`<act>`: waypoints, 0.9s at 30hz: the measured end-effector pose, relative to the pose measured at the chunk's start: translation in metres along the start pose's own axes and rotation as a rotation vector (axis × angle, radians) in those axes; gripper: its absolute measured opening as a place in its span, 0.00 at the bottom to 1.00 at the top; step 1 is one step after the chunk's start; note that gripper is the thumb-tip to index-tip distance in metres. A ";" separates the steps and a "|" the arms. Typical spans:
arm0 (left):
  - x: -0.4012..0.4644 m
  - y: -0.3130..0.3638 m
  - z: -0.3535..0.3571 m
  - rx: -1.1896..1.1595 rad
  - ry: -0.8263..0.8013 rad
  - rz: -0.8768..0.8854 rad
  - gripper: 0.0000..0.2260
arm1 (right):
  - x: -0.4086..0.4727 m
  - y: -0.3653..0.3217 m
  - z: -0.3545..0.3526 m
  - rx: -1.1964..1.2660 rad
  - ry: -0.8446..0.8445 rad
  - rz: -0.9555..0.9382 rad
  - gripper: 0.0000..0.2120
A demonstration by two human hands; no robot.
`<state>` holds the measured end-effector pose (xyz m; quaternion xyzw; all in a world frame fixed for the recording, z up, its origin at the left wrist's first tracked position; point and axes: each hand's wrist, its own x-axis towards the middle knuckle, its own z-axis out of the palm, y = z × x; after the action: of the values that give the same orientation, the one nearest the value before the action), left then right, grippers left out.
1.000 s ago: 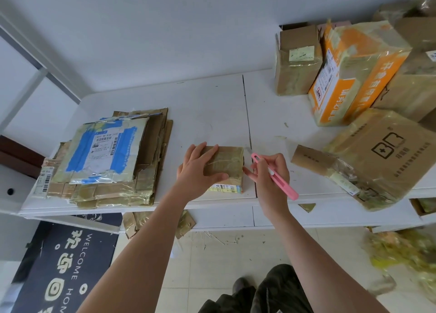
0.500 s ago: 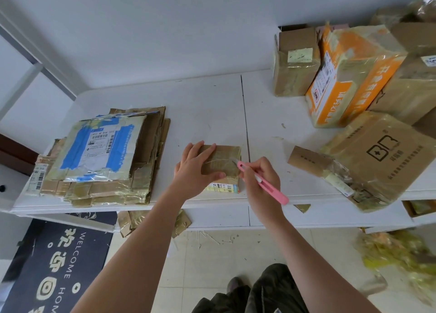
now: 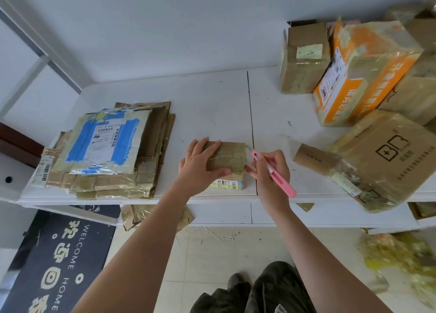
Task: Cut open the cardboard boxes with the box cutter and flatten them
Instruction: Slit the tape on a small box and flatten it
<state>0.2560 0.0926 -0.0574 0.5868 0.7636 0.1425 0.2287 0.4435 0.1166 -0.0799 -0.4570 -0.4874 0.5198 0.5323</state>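
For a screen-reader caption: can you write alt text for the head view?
A person's left hand holds down a small tape-wrapped brown cardboard box on a white table, while the right hand holds a pink box cutter at the box's right edge. Flattened cardboard lies left; uncut boxes are piled right.

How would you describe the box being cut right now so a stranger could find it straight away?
On the white table, look at the near edge between the flattened cardboard stack and the pile of uncut boxes. The small tape-wrapped box lies there under the left hand, the pink box cutter at its right edge. It is the smallest box.
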 end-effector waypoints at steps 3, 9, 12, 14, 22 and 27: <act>0.001 -0.001 0.000 0.008 -0.001 0.000 0.37 | 0.005 -0.003 -0.002 -0.025 -0.032 -0.015 0.08; 0.000 0.001 -0.001 0.024 -0.006 0.001 0.37 | -0.001 0.000 -0.011 -0.054 -0.133 -0.046 0.09; 0.001 0.001 -0.002 0.030 -0.010 0.001 0.37 | -0.006 0.001 -0.014 -0.065 -0.153 -0.066 0.08; 0.001 0.001 -0.002 0.027 -0.006 0.002 0.37 | -0.009 0.000 -0.016 -0.095 -0.154 -0.089 0.08; -0.001 0.004 0.000 0.016 0.004 -0.019 0.38 | -0.008 -0.009 -0.014 -0.061 -0.119 -0.073 0.06; -0.002 0.004 0.001 0.017 0.014 -0.027 0.38 | -0.008 -0.007 -0.005 -0.058 -0.106 -0.070 0.07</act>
<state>0.2607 0.0914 -0.0556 0.5773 0.7742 0.1367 0.2204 0.4494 0.1081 -0.0742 -0.4266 -0.5455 0.5100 0.5103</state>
